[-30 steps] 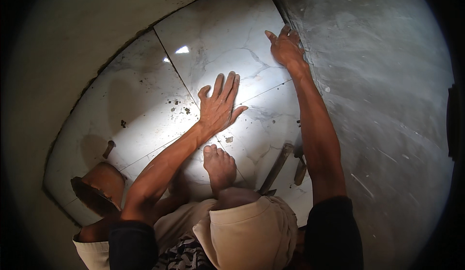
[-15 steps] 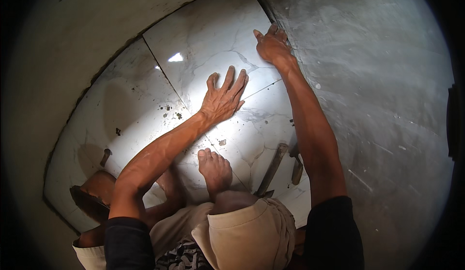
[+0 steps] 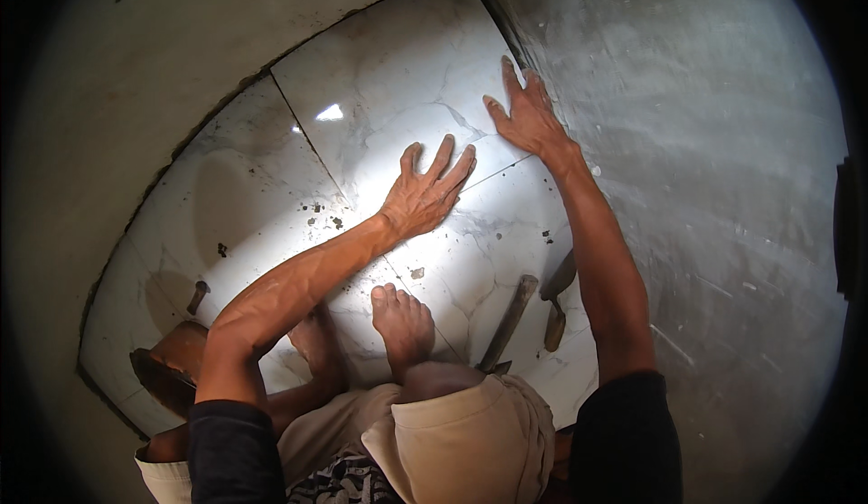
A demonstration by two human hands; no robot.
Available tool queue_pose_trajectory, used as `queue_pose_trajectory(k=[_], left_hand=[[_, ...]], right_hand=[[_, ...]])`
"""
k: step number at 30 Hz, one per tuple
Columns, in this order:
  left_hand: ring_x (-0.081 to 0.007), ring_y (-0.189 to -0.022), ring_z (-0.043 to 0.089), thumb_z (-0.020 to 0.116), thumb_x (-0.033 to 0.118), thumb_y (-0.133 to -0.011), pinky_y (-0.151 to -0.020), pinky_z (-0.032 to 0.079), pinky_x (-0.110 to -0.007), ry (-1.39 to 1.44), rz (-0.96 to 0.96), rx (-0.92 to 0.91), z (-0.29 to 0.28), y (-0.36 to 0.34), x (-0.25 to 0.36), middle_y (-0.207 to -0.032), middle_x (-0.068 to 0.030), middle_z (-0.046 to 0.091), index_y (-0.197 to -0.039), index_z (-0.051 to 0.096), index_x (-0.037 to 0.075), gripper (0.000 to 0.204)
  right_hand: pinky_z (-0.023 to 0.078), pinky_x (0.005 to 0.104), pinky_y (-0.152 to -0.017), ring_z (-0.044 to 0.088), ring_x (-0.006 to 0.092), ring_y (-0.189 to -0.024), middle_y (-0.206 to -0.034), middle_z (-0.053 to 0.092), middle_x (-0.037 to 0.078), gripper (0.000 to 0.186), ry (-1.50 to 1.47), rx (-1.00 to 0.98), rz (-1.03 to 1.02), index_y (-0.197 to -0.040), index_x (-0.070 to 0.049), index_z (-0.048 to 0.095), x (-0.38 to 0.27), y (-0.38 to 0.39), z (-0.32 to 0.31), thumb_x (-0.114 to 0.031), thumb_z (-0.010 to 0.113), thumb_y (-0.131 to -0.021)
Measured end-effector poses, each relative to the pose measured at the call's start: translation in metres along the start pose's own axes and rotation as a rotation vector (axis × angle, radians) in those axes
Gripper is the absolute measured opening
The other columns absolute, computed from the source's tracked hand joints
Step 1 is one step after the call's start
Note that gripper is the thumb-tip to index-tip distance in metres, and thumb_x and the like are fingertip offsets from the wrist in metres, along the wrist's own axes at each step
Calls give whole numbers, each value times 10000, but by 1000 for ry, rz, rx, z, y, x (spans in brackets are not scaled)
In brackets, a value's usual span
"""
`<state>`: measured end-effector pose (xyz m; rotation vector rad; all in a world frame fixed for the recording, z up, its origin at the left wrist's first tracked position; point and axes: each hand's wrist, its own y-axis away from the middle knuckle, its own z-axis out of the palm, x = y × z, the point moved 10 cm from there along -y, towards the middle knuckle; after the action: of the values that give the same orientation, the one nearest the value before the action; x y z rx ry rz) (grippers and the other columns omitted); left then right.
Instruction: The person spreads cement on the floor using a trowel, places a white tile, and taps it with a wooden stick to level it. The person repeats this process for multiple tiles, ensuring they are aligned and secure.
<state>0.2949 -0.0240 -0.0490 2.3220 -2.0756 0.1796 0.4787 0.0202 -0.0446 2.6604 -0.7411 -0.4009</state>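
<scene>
My left hand [image 3: 427,189] lies on a white, grey-veined floor tile [image 3: 398,61], fingers spread, near the joint with the nearer tile [image 3: 470,242]. Farther right, my right hand [image 3: 527,113] rests at the same far tile's right edge with its fingers apart. A dark gap [image 3: 495,11] runs along that edge, between the tile and the grey plastered wall [image 3: 687,160]. Neither hand has anything in its grasp.
By my right knee lie a hammer [image 3: 508,323] and a trowel [image 3: 556,323]. A brown object [image 3: 179,355] and a small dark handle-like piece [image 3: 197,298] are at the left. Crumbs of mortar [image 3: 316,215] dot the left tiles. My bare foot [image 3: 403,328] stands between my arms.
My right hand has slid nearer along the tile's edge, and its fingers have straightened. My left hand has shifted slightly right and nearer, still spread on the tile.
</scene>
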Motion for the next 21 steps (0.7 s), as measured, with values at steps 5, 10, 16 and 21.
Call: queue_pose_trajectory(k=[5,10,16,21], left_hand=[[-337,-1468,300,624,305,-921,-977,390,-667,-9,28,-37,2,-1,2,-1620,-104,266,-1513,469,111,642],[-359,-1475,289,641,266,-909,-980,405,-683,104,66,-94,-5,-3,5,-1626,-106,260,-1567,381,219,709],[-369,-1490,252,662,263,-907,-1004,431,-671,67,199,-152,2,-4,17,-1587,-107,284,-1392,515,297,508],[-354,-1508,164,629,354,-968,-1006,432,-645,-6,389,-219,-8,-14,26,-1505,-69,293,-1170,631,287,213]], right_hand=[[300,569,-1200,237,568,-1471,-1546,270,415,842,-16,-94,-39,-1635,-101,172,10,-4,8,-486,567,-999],[297,616,-1190,194,565,-1490,-1567,235,423,900,-18,-125,34,-1651,-164,126,9,-4,9,-590,544,-977],[305,582,-1195,277,562,-1462,-1574,228,408,839,32,-164,82,-1646,-93,97,-3,-2,2,-532,466,-1033],[284,609,-1194,211,577,-1477,-1577,198,427,884,10,-132,68,-1653,-154,58,10,-5,11,-643,409,-1005]])
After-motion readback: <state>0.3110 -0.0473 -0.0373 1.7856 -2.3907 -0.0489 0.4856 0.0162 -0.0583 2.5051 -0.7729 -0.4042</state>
